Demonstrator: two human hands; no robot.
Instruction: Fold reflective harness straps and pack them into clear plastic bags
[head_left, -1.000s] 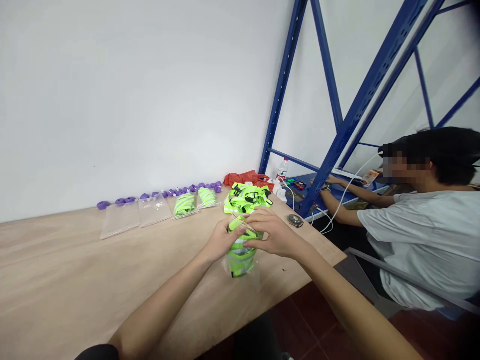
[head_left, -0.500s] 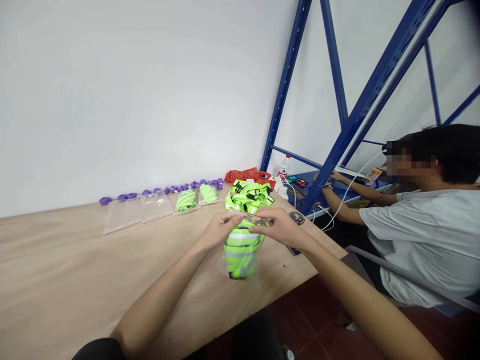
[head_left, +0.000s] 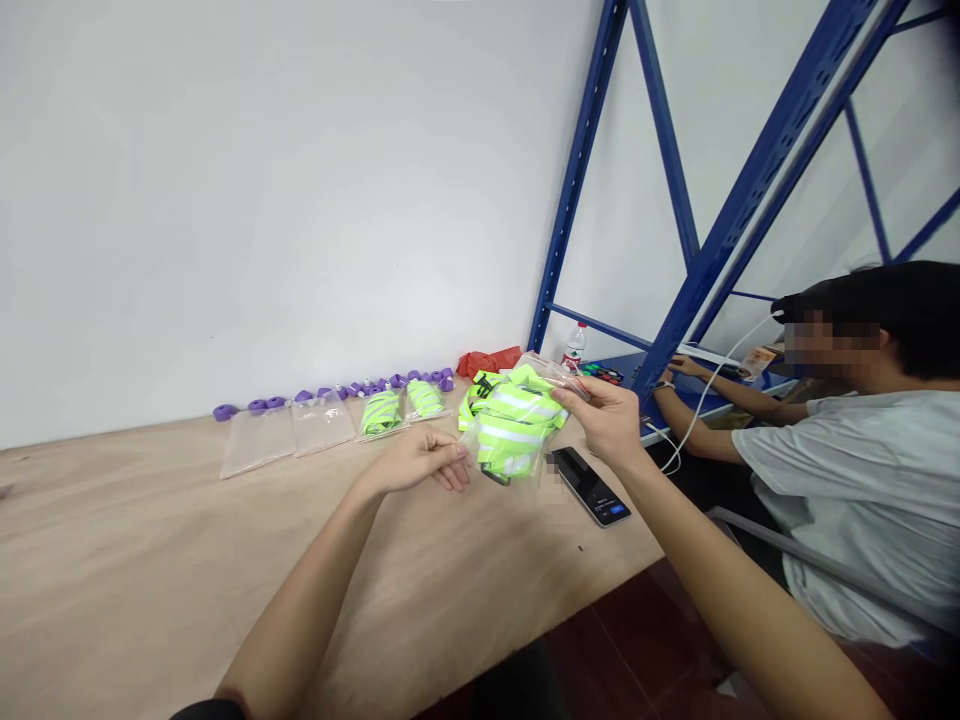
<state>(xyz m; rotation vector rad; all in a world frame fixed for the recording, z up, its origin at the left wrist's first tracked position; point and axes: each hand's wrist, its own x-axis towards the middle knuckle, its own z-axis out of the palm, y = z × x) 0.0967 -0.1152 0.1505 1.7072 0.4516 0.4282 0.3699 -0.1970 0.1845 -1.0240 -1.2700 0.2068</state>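
Observation:
My right hand (head_left: 606, 418) pinches the top edge of a clear plastic bag (head_left: 514, 432), raised and tilted over the table. Folded neon-green straps with silver reflective bands and a black buckle fill it. By the bag's lower left corner is my left hand (head_left: 417, 460), its fingers apart and the thumb close to the plastic; whether they touch is unclear. Partly hidden behind the bag lies a loose heap of the same green straps (head_left: 469, 408). Farther left on the table rest two filled bags, one (head_left: 381, 412) beside the other (head_left: 426, 398).
Two flat clear bags (head_left: 259, 440) lie to the left, before a row of purple rolls (head_left: 277, 402) along the wall. A phone (head_left: 592, 487) lies near the table's right edge. A red plastic bag (head_left: 489, 361), a bottle (head_left: 575, 345), blue rack posts (head_left: 577, 190) and a seated person (head_left: 847, 480) are beyond.
The filled bag has risen and tipped, its top now toward the right. My left hand has let go of the top edge and moved to the lower left corner. The phone is uncovered.

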